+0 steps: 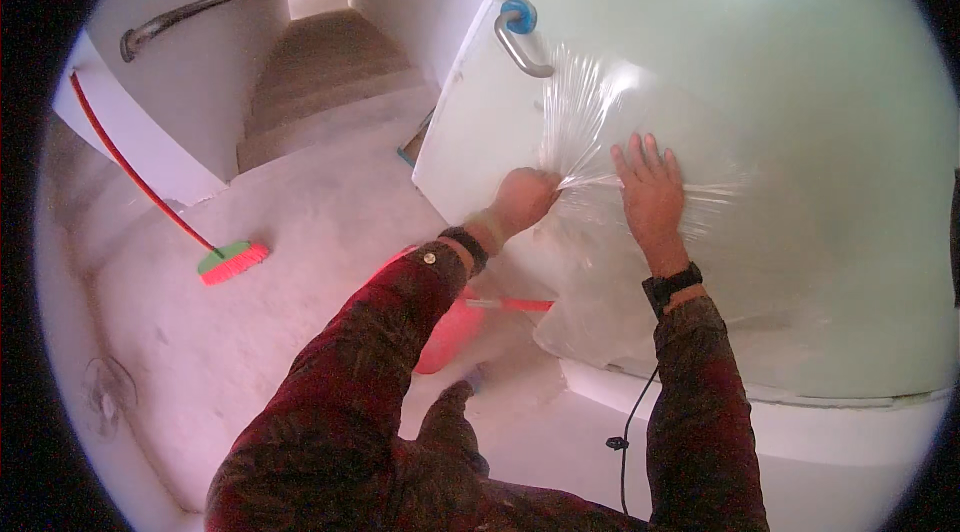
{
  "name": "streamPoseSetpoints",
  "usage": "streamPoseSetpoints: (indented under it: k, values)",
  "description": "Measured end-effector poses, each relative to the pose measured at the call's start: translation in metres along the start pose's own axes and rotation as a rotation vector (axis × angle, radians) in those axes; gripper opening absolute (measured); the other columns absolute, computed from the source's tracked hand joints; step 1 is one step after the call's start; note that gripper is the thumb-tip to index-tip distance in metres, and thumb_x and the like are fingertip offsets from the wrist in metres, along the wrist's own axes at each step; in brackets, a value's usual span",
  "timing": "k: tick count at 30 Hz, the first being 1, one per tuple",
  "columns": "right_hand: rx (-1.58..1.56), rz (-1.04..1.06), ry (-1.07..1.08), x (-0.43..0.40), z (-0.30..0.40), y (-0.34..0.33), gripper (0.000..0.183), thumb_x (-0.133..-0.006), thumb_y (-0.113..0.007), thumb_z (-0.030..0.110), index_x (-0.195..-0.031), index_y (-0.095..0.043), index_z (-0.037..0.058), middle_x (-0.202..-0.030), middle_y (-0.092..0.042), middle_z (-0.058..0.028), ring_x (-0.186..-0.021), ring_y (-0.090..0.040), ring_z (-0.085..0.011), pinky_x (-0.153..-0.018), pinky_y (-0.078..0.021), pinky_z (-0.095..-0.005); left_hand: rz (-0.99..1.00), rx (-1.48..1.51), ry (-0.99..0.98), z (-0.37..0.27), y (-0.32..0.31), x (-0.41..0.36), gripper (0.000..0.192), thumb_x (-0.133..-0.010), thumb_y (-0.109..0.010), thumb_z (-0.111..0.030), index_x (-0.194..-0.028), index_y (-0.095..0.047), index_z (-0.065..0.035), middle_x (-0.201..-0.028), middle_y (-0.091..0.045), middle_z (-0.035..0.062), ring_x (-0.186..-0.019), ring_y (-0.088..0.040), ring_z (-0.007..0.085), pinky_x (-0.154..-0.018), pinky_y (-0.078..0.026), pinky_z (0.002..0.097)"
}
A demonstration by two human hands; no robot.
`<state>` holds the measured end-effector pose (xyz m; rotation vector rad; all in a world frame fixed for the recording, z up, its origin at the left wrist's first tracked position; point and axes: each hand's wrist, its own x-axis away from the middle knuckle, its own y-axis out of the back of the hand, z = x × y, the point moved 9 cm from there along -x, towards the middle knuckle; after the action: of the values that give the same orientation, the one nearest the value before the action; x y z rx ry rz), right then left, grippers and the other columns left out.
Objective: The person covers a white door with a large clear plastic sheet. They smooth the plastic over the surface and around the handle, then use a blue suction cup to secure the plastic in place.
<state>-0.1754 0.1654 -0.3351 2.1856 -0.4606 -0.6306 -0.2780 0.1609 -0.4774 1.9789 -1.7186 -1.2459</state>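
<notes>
My left hand (529, 196) grips a bunched edge of clear plastic film (576, 115), which stretches into tight creases toward the door handle and the right. Flat against the film, with fingers spread a little, my right hand (651, 194) presses on the pale green door panel (810, 157). The film fans out below and between both hands, and its outer border is hard to make out. Above my left hand, a bent metal handle (521, 51) with a blue-covered base is fixed to the panel.
A broom (234, 262) with a red handle leans against a low white wall at left. Behind my left forearm is a red object (454, 337), partly hidden. Steps (330, 74) rise beyond, beside a metal handrail (202, 12). A black cord (626, 449) hangs near my right sleeve.
</notes>
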Motion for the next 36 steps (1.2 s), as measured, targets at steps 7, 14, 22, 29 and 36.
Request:
streamPoseSetpoints:
  k: [7,14,22,29,36]
  values:
    - [-0.048,-0.04,0.001,0.019,0.019,-0.013,0.044,-0.085,-0.057,0.018,-0.129,-0.058,0.0166,-0.137,-0.054,-0.011,-0.13,-0.047,-0.0303,-0.108,-0.0329,-0.051,0.002,-0.017,0.012,0.015,-0.022,0.028,0.02,-0.088,-0.058,-0.026,-0.089,-0.062,-0.0067,-0.074,-0.063,0.017,-0.07,-0.061,0.0392,-0.065,-0.048,0.0508]
    - [-0.086,-0.058,-0.016,0.047,0.033,-0.031,0.044,-0.084,-0.056,0.018,-0.127,-0.06,0.0173,-0.135,-0.055,-0.0108,-0.128,-0.05,-0.0301,-0.107,-0.0352,-0.0504,0.099,-0.051,0.045,0.015,-0.05,0.056,0.022,-0.088,-0.058,-0.026,-0.091,-0.062,-0.0049,-0.077,-0.064,0.0175,-0.072,-0.062,0.0388,-0.067,-0.049,0.0504]
    - [-0.344,-0.08,-0.05,0.065,0.049,-0.032,0.048,-0.08,-0.058,0.012,-0.128,-0.058,0.0118,-0.138,-0.052,-0.0128,-0.133,-0.043,-0.0319,-0.11,-0.0322,-0.0499,0.039,-0.141,0.07,0.02,-0.056,0.087,0.02,-0.09,-0.057,-0.026,-0.092,-0.061,-0.0057,-0.078,-0.065,0.0172,-0.077,-0.064,0.0365,-0.07,-0.05,0.0498]
    - [-0.519,-0.057,-0.134,0.108,0.027,0.09,0.046,-0.079,-0.061,0.011,-0.124,-0.06,0.0157,-0.139,-0.051,-0.0084,-0.134,-0.041,-0.0349,-0.111,-0.0299,-0.0537,0.239,-0.245,0.107,0.011,-0.014,0.084,0.028,-0.091,-0.058,-0.028,-0.1,-0.061,-0.0021,-0.081,-0.066,0.0209,-0.077,-0.064,0.0407,-0.07,-0.051,0.0498]
    - [-0.217,-0.557,-1.039,0.322,-0.142,0.192,0.047,-0.087,-0.064,0.012,-0.133,-0.052,0.0112,-0.138,-0.049,-0.0123,-0.121,-0.051,-0.0362,-0.105,-0.0397,-0.0487,0.091,0.452,0.261,0.06,0.056,0.131,0.056,-0.092,-0.059,-0.015,-0.14,-0.038,0.0037,-0.138,-0.046,0.0202,-0.127,-0.046,0.0311,-0.105,-0.037,0.0417]
